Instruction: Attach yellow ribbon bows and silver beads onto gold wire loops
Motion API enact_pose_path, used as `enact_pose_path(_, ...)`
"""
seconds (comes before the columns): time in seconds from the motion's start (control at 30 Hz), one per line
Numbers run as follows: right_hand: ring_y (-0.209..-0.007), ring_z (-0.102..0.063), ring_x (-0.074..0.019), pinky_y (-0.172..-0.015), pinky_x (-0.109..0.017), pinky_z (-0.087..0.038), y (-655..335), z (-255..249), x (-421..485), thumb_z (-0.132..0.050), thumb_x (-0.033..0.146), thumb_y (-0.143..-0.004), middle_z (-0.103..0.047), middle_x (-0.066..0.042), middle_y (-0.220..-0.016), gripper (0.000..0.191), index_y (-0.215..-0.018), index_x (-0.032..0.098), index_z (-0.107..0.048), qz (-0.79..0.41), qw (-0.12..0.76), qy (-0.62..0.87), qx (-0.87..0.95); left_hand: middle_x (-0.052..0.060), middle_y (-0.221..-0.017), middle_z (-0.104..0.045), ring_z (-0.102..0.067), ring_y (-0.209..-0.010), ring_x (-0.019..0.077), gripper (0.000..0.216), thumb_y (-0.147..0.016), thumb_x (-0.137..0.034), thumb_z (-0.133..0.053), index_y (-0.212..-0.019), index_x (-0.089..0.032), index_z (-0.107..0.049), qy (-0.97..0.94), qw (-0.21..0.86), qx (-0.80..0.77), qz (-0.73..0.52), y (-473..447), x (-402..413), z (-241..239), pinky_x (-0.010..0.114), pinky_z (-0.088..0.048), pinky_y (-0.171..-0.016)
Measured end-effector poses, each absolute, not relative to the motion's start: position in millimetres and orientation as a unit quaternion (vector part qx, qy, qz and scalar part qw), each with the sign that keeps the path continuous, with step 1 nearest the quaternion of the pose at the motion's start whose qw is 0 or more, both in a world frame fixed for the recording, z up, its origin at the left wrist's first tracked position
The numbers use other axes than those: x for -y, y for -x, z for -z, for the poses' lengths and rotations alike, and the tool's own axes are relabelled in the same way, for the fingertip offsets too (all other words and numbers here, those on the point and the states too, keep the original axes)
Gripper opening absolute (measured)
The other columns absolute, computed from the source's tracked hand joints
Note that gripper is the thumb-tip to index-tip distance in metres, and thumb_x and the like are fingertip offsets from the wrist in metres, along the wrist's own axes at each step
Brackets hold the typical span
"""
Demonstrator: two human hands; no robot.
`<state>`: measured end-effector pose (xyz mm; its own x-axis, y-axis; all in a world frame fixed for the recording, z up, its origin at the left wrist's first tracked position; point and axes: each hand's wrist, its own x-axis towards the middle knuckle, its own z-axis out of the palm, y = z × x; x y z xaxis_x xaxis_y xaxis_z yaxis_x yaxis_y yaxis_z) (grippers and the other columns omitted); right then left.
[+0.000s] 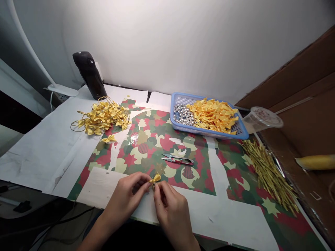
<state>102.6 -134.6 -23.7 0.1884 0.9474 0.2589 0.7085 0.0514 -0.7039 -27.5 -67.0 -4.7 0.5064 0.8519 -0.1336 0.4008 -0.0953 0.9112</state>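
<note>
A small yellow ribbon bow [156, 177] is pinched between my two hands, low over the front of the table. My left hand [131, 191] has thumb and forefinger closed at the bow's left end. My right hand [171, 205] pinches just under the bow, where something small and shiny shows; fingertips partly hide it. Beyond the hands lie thread snips [178, 159], with blades pointing left. To the left, finished-looking yellow bows on gold cords sit in a tangled pile [104, 116], and a single bow [109, 138] lies in front of it.
A blue plastic basket [209, 133] holds silver bells or beads [184, 115] and many yellow bows [214, 113]. Gold cords [269, 174] lie at right, near a clear plastic cup [264, 118] and cardboard [300, 87]. A black bottle-like object [90, 75] and lamp base [62, 90] stand back left.
</note>
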Motion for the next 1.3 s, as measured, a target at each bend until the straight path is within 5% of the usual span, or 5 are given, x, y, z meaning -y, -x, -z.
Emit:
enact_pose_path(0.3,-0.058,-0.062,-0.0142,-0.055,-0.020,-0.044,-113,9,139,-0.045,0.026,-0.094,-0.067,-0.001,-0.068,0.023,-0.085,0.019,-0.065,-0.348,0.432,0.624,0.551,0.001,-0.079,-0.071,-0.068,-0.074,0.0166,0.011,-0.087,-0.022,-0.056,-0.083,-0.021,-0.066,-0.723,0.483,-0.431,-0.242,31,66,4,0.022,-0.052,-0.068)
enact_pose_path(0.73,-0.048,-0.051,-0.0111,-0.046,-0.019,-0.041,-117,19,142,-0.057,0.031,-0.088,-0.057,0.004,-0.060,0.015,-0.076,0.021,-0.059,-0.364,0.483,0.638,0.476,0.002,-0.082,-0.072,-0.069,-0.075,0.0126,0.015,-0.088,-0.007,-0.055,-0.093,-0.018,-0.064,-0.809,0.378,-0.273,-0.357,35,68,7,0.017,-0.054,-0.072)
enact_pose_path(0.93,-0.076,-0.060,-0.0158,-0.063,-0.024,-0.050,-128,15,145,-0.061,0.025,-0.086,-0.062,-0.004,-0.096,0.020,-0.106,0.026,-0.059,-0.303,0.546,0.614,0.483,0.011,-0.091,-0.071,-0.068,-0.085,0.0169,0.017,-0.092,-0.008,-0.050,-0.103,-0.011,-0.063,-0.870,0.273,-0.173,-0.372,40,63,13,0.022,-0.056,-0.075)
enact_pose_path(1.13,-0.091,-0.063,-0.0184,-0.080,-0.028,-0.049,-137,3,136,-0.059,0.019,-0.088,-0.063,-0.004,-0.094,0.011,-0.088,0.025,-0.068,-0.308,0.502,0.588,0.555,0.011,-0.091,-0.071,-0.066,-0.084,0.0175,0.017,-0.091,-0.008,-0.052,-0.104,-0.012,-0.063,-0.885,0.252,-0.149,-0.362,37,61,12,0.026,-0.056,-0.073)
enact_pose_path(1.3,-0.081,-0.062,-0.0174,-0.073,-0.028,-0.048,-133,5,132,-0.055,0.021,-0.090,-0.063,-0.003,-0.084,0.013,-0.081,0.022,-0.063,-0.334,0.485,0.589,0.553,0.009,-0.090,-0.071,-0.066,-0.081,0.0165,0.018,-0.088,-0.004,-0.056,-0.102,-0.013,-0.062,-0.871,0.284,-0.160,-0.368,33,62,14,0.025,-0.056,-0.071)
